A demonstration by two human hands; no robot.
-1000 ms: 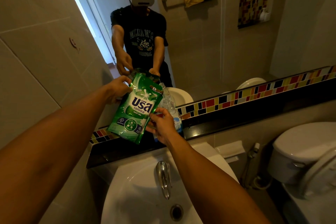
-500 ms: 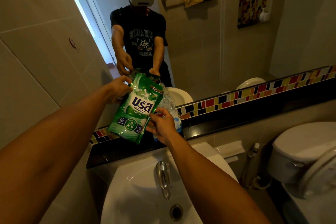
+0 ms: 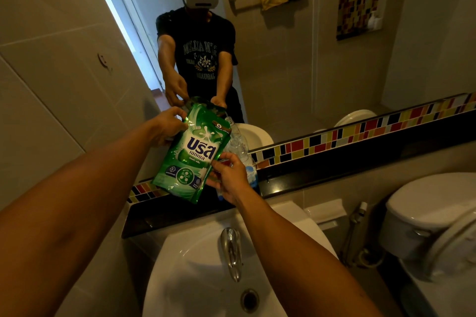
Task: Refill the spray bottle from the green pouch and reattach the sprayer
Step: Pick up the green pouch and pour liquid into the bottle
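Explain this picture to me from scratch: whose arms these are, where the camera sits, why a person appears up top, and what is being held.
There is no machine here. The camera is worn on a person's head, looking forward and down, so the two bare arms reaching in from the bottom are their own. The figure at the top is that same person reflected in the wall mirror.

The left hand has its grip on the upper edge of a shiny green plastic refill pouch, which is tilted. The right hand pinches the pouch's lower right side. Just behind it stands a clear plastic bottle on the dark ledge; no sprayer shows on it.

Below are a white ceramic sink with a chrome tap, and at right a white toilet.
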